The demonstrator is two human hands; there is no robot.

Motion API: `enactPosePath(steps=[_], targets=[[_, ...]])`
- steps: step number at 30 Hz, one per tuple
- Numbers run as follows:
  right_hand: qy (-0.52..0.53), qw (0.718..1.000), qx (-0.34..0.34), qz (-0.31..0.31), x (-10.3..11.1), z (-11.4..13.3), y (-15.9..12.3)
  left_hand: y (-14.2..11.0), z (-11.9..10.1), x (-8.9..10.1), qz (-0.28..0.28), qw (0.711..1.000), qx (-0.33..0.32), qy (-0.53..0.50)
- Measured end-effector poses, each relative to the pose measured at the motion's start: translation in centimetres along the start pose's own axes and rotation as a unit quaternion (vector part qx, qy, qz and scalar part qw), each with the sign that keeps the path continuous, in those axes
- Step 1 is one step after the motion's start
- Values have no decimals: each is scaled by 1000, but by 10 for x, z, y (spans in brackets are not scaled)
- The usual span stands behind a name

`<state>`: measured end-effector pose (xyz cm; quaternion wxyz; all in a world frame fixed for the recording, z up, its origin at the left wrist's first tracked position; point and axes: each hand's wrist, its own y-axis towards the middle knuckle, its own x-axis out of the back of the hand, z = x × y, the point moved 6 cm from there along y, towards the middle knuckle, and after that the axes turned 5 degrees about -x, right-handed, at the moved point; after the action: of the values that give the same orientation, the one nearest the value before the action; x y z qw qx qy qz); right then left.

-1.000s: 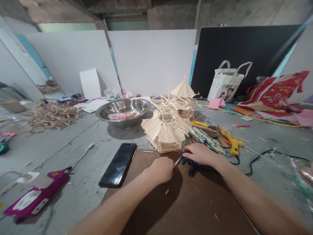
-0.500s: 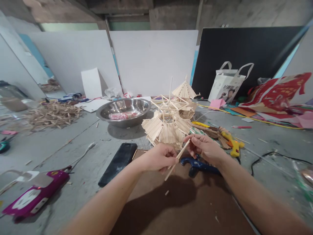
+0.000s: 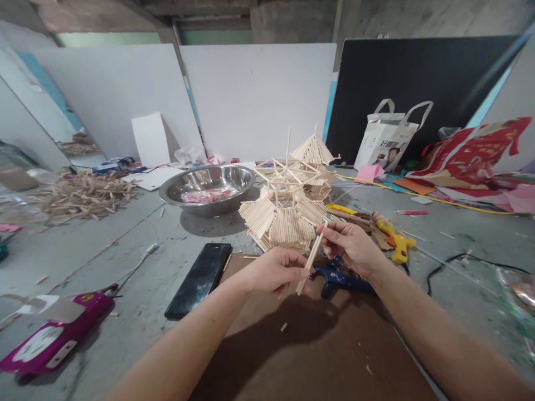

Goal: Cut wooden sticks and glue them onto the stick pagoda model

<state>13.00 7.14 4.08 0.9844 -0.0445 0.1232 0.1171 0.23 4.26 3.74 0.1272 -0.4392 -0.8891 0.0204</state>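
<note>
Two thin wooden sticks (image 3: pixel 314 253), lying side by side, are held up over a brown board (image 3: pixel 326 351). My left hand (image 3: pixel 284 272) pinches them near their lower end. At the upper end, the fingertips of my right hand (image 3: pixel 349 245) are closed on them too. Just beyond my hands stands a model pavilion (image 3: pixel 288 217) built of pale sticks, with a second pointed roof (image 3: pixel 314 149) behind it. Beneath my right hand lies a blue glue gun (image 3: pixel 343 280), partly hidden by that hand and forearm. A short stick piece (image 3: pixel 284 327) rests on the board.
Left of the board lie a black phone (image 3: pixel 198 281) and a purple power strip (image 3: pixel 58 334). A steel basin (image 3: pixel 167 192) holds wrapped packets. Farther left is a heap of sticks (image 3: pixel 90 195). A yellow glue gun (image 3: pixel 401 245), black cord (image 3: pixel 460 256) and white bag (image 3: pixel 382 139) are at right.
The sticks, crossed at an angle before, now lie parallel and stand steeper. My left hand has shifted slightly right and my right hand slightly down. The view has moved a little.
</note>
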Motion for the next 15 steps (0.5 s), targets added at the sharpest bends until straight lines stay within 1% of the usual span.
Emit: enactPosePath(steps=[10, 15], targets=[[5, 1000, 8, -9, 0, 3, -1, 2, 3, -2, 7, 1000, -7, -7], [1, 1000, 8, 1, 0, 2, -1, 3, 5, -2, 6, 1000, -4, -11]])
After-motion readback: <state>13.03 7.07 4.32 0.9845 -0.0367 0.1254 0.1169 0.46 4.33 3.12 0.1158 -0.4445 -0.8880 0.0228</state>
